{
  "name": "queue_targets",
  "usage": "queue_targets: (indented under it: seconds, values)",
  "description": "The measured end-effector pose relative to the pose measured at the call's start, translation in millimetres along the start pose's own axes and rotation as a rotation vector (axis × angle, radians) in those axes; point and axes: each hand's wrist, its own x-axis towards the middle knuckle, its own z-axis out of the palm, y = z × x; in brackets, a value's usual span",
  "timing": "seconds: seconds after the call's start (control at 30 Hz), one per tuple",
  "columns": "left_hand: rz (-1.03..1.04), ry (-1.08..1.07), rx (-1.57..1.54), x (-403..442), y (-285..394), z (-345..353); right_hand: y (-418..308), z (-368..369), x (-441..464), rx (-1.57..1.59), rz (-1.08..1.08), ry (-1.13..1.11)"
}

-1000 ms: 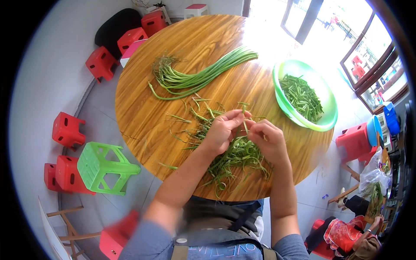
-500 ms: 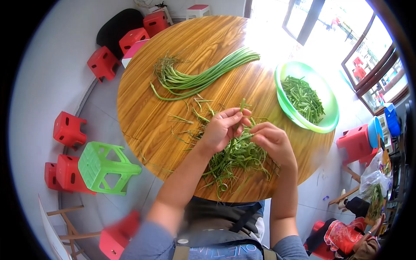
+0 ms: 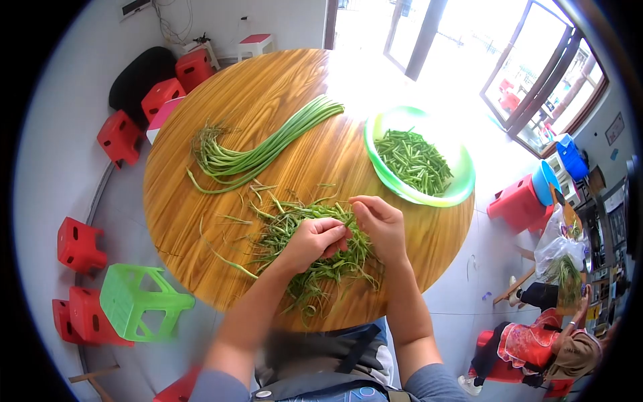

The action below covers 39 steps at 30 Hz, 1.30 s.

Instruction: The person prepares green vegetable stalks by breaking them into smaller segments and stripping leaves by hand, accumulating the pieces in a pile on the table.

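Note:
My left hand (image 3: 312,245) is closed in a pinch over the pile on the table, holding a short green garlic scape (image 3: 349,222). Just to its right, my right hand (image 3: 380,226) pinches at the same scape, its fingertips close to the left ones. Fingers partly cover the piece. Beneath both hands spreads a loose heap of trimmed scape ends and stringy scraps (image 3: 311,287). One long thin stem (image 3: 228,260) lies beside my left forearm. Farther back, a bundle of long garlic scapes (image 3: 268,149) rests in a curve, its withered tips to the left.
A pale green basin (image 3: 462,189) with many cut scape pieces (image 3: 415,163) stands at the round wooden table's (image 3: 175,191) right side. Red stools (image 3: 80,244) and a green stool (image 3: 127,301) are at left. Another person (image 3: 536,348) sits at lower right, near a plastic bag (image 3: 556,241).
My view has shifted, so the table sits lower and farther left. My hands have come closer together, and the scape that stuck up from my left fingers is now between both hands.

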Motion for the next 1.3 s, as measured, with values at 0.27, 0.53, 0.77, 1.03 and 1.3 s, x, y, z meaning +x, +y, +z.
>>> queue_targets:
  seconds: [0.27, 0.53, 0.77, 1.03, 1.3]
  values:
    - [0.081, 0.172, -0.018, -1.5, 2.9, -2.0, 1.8, 4.0, -0.9, -0.238, -0.413, -0.134]
    - [0.088, 0.160, -0.127, 1.5, -4.6, -7.6, 10.0, 16.3, -7.2, -0.439, -0.626, -0.233]
    - [0.231, -0.032, -0.077, -3.7, 3.6, -14.6, 4.7, 3.8, 1.5, -0.481, -0.550, -0.100]
    - [0.132, 0.054, -0.282, 2.0, 2.5, -17.9, -10.6, -13.4, 1.5, -0.355, -0.259, 0.113]
    - [0.055, -0.029, -0.283, 2.7, -0.4, -11.2, -5.1, -9.2, 6.8, -0.290, -0.250, 0.368]
